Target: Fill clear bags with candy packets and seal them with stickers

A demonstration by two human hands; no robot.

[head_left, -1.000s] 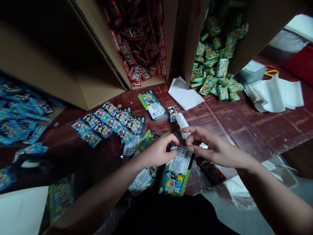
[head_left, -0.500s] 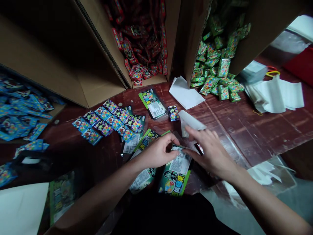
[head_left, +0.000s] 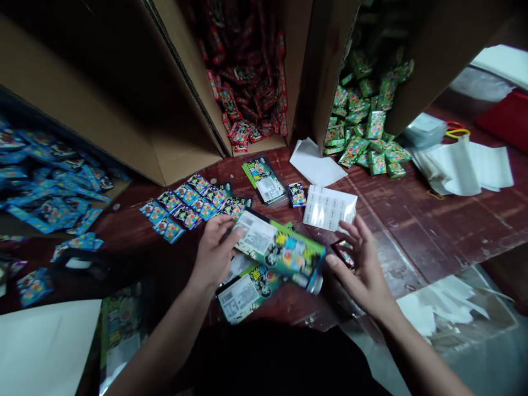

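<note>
Though apart, both hands (head_left: 214,250) (head_left: 361,269) half-curled.

Evenly black clothing (head_left: 284,363) fills the wearer's side of the grip; the forearms (head_left: 175,327) flanking it, the left hand (head_left: 214,250) and the right hand (head_left: 365,269) are bare

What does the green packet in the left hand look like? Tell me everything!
The green packet is flat and oblong, and looks like shiny plastic. It has a bright green edge, yellow and blue lettering, cartoon pictures and a white printed label near one end. The left hand grips that end, thumb on top. The packet slants down toward the right hand; blur hides whether that thumb touches it. In this view it overlaps another packet.
</note>
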